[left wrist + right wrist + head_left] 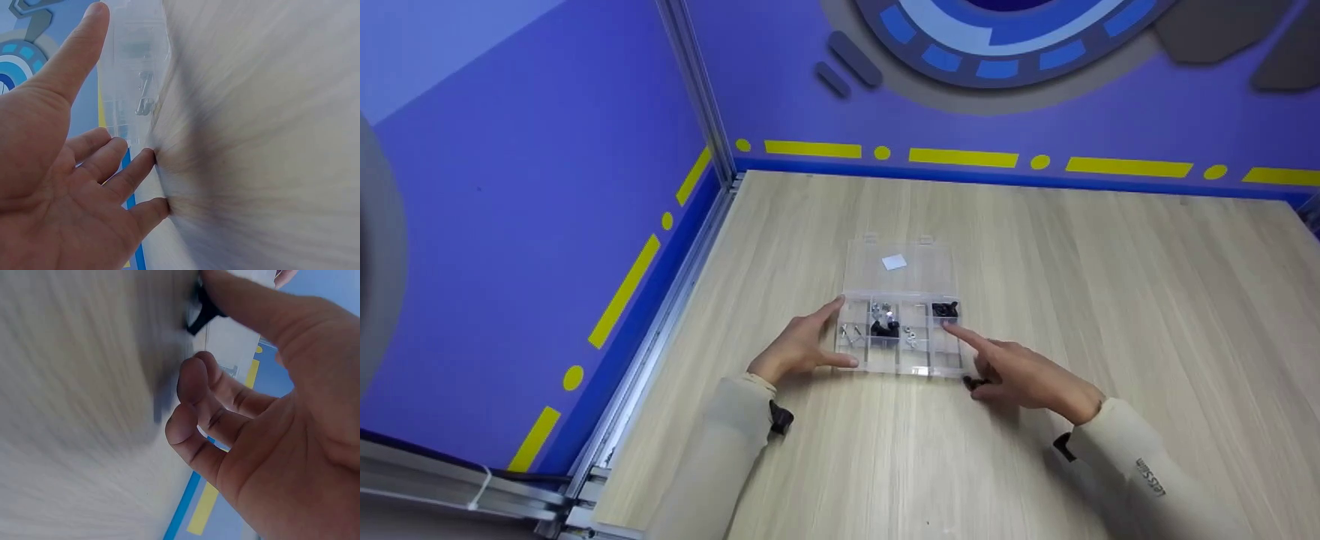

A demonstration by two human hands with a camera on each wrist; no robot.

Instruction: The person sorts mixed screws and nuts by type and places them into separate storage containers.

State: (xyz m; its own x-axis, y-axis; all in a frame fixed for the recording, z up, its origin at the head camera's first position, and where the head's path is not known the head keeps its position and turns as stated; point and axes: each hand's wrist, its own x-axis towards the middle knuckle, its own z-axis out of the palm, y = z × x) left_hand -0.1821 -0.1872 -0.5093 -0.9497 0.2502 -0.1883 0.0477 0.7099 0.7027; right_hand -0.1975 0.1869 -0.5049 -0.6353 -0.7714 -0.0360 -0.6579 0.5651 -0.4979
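Observation:
A clear compartment box (pixel 915 370) lies on the table with its transparent lid (pixel 859 266) folded back. Its compartments hold small silver bolts (pixel 851 334), black parts (pixel 885 330) and more black parts (pixel 945 309) at the right. My left hand (pixel 802 341) spreads along the box's left side, thumb at the front corner. With its index finger extended, my right hand (pixel 1024 375) reaches to the box's right compartments. Its other fingers are loosely bent. A small black winged part (pixel 206 314) is at the right thumb tip; whether the thumb touches it is unclear.
The box stands on a wood-grain table (pixel 1110 285). Blue panels (pixel 780 90) with yellow markings rise behind and to the left. A metal post (pixel 697 90) stands in the corner. A small white paper (pixel 894 262) shows at the lid.

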